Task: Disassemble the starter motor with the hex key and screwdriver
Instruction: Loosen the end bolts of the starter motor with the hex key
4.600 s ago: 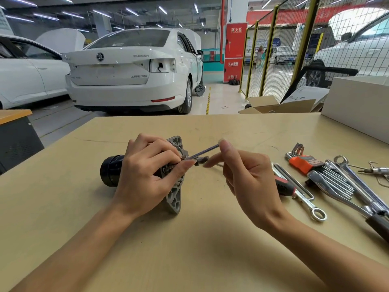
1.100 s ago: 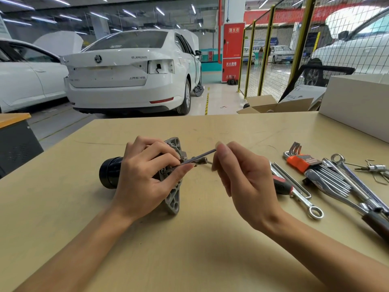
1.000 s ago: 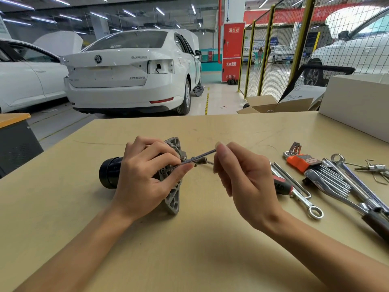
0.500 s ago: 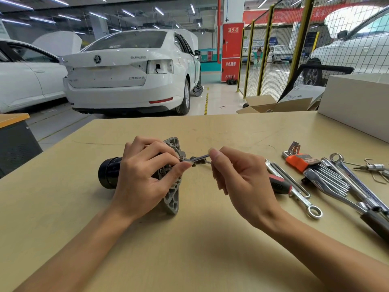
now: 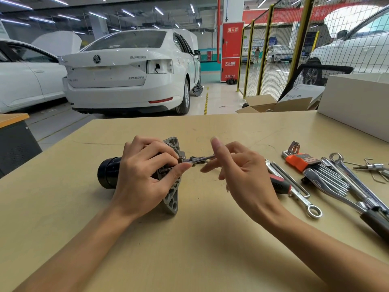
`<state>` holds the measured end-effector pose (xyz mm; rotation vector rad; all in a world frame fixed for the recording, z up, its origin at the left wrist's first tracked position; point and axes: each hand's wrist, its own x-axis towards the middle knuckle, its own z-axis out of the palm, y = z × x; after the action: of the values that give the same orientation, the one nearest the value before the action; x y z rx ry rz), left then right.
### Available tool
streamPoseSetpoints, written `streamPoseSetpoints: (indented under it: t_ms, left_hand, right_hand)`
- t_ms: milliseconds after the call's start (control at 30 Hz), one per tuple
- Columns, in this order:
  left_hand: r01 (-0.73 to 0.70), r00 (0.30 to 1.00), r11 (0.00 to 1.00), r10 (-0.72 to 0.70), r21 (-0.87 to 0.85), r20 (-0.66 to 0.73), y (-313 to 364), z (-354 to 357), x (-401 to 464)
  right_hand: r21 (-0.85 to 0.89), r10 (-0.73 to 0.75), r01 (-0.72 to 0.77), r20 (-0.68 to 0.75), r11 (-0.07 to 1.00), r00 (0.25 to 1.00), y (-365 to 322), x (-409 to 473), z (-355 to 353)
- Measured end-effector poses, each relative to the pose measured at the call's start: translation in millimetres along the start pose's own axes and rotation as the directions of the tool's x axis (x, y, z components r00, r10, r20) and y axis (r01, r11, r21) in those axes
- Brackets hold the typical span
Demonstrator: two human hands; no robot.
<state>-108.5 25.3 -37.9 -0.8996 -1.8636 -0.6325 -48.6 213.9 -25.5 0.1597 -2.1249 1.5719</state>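
The starter motor (image 5: pixel 108 175) lies on its side on the tan table (image 5: pixel 189 249), black body to the left, grey flange (image 5: pixel 171 199) to the right. My left hand (image 5: pixel 145 178) grips it around the flange end, thumb stretched toward the hex key (image 5: pixel 201 158). The key's long arm runs right from a bolt on the flange. My right hand (image 5: pixel 242 175) pinches the key's outer end, index finger raised and the other fingers spread. A red and black screwdriver (image 5: pixel 279 184) lies just behind my right hand.
To the right lie a hex key set in an orange holder (image 5: pixel 300 162), several chrome wrenches (image 5: pixel 345 182) and a ratchet (image 5: pixel 370 216). A white box (image 5: pixel 357 102) stands at the back right. Cars and a yellow fence are beyond the table.
My right hand has turned the hex key's outer end: its index finger lifted and the fingers spread. My left hand and the motor stay where they were.
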Motion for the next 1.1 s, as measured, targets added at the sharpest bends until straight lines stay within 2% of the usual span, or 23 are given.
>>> streamPoseSetpoints:
  t_ms: [367,567,733,867,1100]
  left_hand:
    - [0.008,1.000,1.000,-0.008,-0.004,0.001,-0.6,-0.9,-0.4]
    - [0.006,1.000,1.000,-0.006,-0.001,-0.001,0.0,-1.4,0.3]
    - [0.019,1.000,1.000,-0.019,-0.024,0.009,0.4,-1.9,0.3]
    - [0.009,1.000,0.999,-0.009,-0.035,0.009,1.1,-2.5,0.2]
    - [0.002,1.000,1.000,-0.002,-0.016,0.004,0.7,-1.3,0.2]
  right_hand:
    - [0.012,0.048,-0.048,0.020,0.999,0.999,2.6,1.3,0.5]
    - [-0.104,-0.122,0.118,-0.041,0.988,0.992,1.5,0.5,0.5]
    - [0.019,-0.258,0.258,0.006,0.966,0.966,4.0,-0.8,2.7]
    - [0.076,-0.310,0.305,0.066,0.949,0.949,6.3,-1.9,4.1]
    - [0.218,-0.365,0.342,0.077,0.914,0.928,2.3,-7.5,4.5]
